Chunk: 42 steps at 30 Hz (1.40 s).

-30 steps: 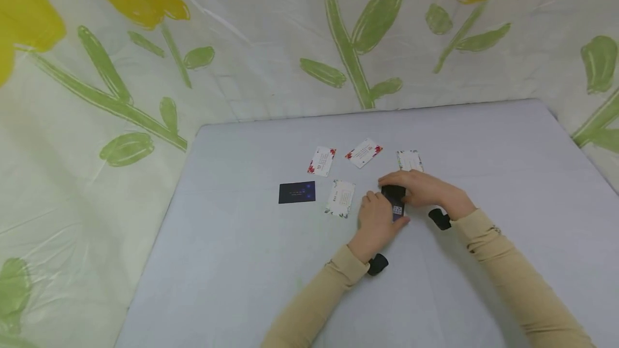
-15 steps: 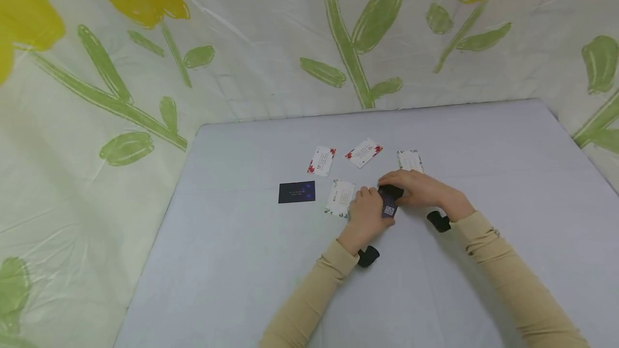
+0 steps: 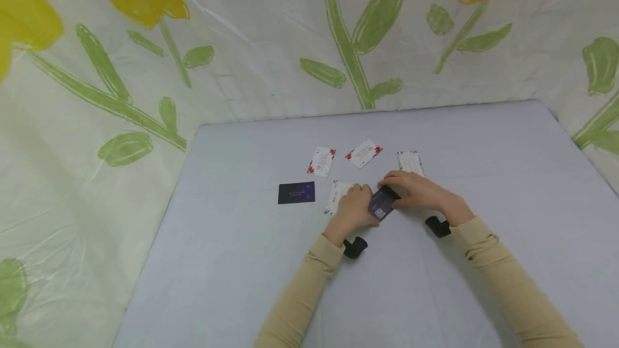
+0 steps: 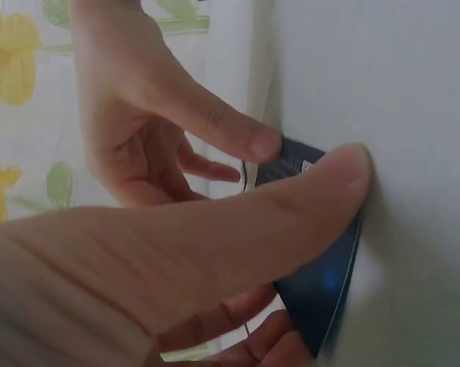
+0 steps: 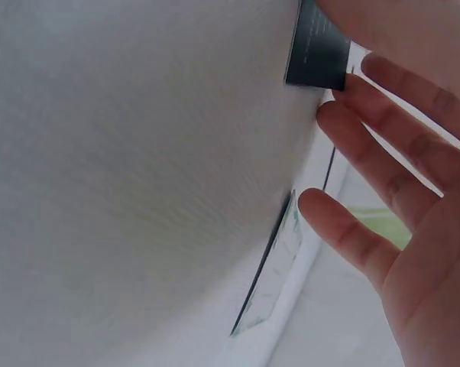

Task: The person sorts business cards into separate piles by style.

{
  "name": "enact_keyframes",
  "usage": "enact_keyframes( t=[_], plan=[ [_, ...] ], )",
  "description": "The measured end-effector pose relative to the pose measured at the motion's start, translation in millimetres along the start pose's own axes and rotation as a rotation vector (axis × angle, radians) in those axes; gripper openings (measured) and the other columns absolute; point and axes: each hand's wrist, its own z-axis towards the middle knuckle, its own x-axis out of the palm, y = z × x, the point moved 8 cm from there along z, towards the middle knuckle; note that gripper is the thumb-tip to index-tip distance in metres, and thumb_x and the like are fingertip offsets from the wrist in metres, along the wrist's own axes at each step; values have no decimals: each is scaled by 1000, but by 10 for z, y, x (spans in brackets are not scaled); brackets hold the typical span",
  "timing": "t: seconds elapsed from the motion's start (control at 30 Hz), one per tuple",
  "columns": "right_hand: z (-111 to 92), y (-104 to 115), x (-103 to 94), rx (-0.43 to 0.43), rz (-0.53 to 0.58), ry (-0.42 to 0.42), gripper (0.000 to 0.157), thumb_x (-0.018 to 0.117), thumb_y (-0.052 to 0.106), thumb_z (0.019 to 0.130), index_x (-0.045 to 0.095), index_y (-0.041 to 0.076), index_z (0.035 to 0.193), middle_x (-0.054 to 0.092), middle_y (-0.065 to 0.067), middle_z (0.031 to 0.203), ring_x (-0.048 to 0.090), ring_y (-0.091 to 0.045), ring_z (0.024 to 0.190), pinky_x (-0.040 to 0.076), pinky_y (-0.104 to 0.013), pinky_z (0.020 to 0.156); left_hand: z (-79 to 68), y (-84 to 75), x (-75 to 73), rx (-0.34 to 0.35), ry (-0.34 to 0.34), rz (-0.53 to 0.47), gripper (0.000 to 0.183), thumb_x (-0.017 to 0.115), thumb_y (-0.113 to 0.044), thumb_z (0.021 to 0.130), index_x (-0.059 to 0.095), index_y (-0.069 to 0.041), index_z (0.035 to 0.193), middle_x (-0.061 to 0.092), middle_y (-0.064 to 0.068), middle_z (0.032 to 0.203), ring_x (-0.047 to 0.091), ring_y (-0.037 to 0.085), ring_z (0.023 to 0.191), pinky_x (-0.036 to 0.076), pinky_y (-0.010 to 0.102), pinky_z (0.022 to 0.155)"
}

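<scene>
White backdrop (image 3: 271,79), printed with yellow flowers and green leaves, filled the upper frame of the head view; a pale table (image 3: 232,283) lay below it. I located the dark card (image 3: 386,201) right of the frame's centre, between my two hands. My left hand (image 3: 354,208) pinched it, thumb across the face and fingers behind. My right hand (image 3: 413,191) gripped it towards its upper right end with thumb and fingers. I could not tell whether it was one card or several together.

Handling, in my judgement: very light, thin, fairly stiff, liable to crease if squeezed end to end, and probably slippery on its smooth face. Opposite edges or corners offered the soundest hold.

Markings: the item bore a pale QR code (image 3: 380,212) at its lower end; its fine print was illegible. A second dark card (image 3: 296,193), left of centre, showed faint lettering and violet-blue spots. The upright red-flowered card (image 3: 321,161), the slanted red-flowered card (image 3: 364,153) and the leaf-bordered card (image 3: 333,197), partly behind my left hand, carried print too small to read. No brand could be confirmed.
</scene>
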Motion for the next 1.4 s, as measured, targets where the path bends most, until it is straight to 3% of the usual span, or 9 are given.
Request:
enact_keyframes(
  t=[0.23, 0.4, 0.6, 0.8, 1.0, 1.1, 1.2, 1.4],
  plan=[
    [-39, 7, -36, 0, 102, -38, 38, 74, 5, 68, 59, 3, 104, 52, -5, 98, 51, -19, 90, 43, -37, 77, -2, 18, -34, 86, 19, -131, 59, 81, -18, 60, 47, -11, 109, 55, 4, 95, 49, 14, 79, 42, 25, 67],
    [-73, -27, -59, 5, 208, -99, 30, 71, -3, 69, 57, 3, 95, 51, -5, 90, 54, -18, 79, 47, -31, 69, -9, 50, -65, 130, 1, -267, 53, 71, 0, 67, 45, -14, 111, 57, 4, 94, 48, 14, 74, 40, 23, 61],
    [-99, -54, -98, 34, 262, -142, 19, 66, -2, 75, 56, 6, 89, 55, -3, 87, 56, -16, 76, 48, -30, 65, -28, 73, -160, 203, -66, -323, 42, 56, 8, 76, 48, -15, 110, 56, 3, 94, 46, 14, 73, 37, 21, 61],
    [-37, -19, -175, 69, 329, -220, 12, 63, 3, 79, 57, 6, 88, 56, -4, 86, 57, -17, 79, 47, -31, 68, -30, 196, -338, 241, -146, -443, 36, 51, 7, 81, 54, -16, 108, 56, 1, 100, 46, 13, 73, 38, 21, 64],
    [158, 373, -305, 67, 417, -310, 10, 59, -4, 81, 56, -4, 90, 57, -15, 87, 56, -26, 82, 46, -37, 71, -125, 483, -589, 290, -208, -582, 34, 49, 8, 82, 59, -12, 107, 57, -1, 110, 53, 12, 88, 44, 22, 72],
    [317, 537, -314, 77, 450, -356, 12, 59, -3, 81, 57, -7, 92, 57, -18, 87, 55, -28, 78, 48, -33, 67, -190, 692, -721, 297, -266, -606, 33, 51, 8, 81, 60, -10, 108, 58, 2, 109, 53, 14, 91, 45, 25, 73],
    [495, 594, -256, 99, 482, -402, 14, 60, -3, 80, 58, -8, 93, 58, -19, 87, 56, -29, 76, 48, -28, 62, -244, 930, -816, 254, -333, -606, 31, 55, 6, 81, 60, -8, 108, 59, 5, 99, 54, 15, 84, 46, 26, 71],
    [869, 526, 22, 162, 564, -422, 17, 66, 4, 78, 60, -4, 91, 59, -14, 81, 56, -21, 68, 47, -24, 55, -370, 1403, -920, 92, -426, -638, 25, 61, 4, 77, 60, -3, 101, 57, 9, 88, 54, 17, 77, 48, 27, 66]
  ],
)
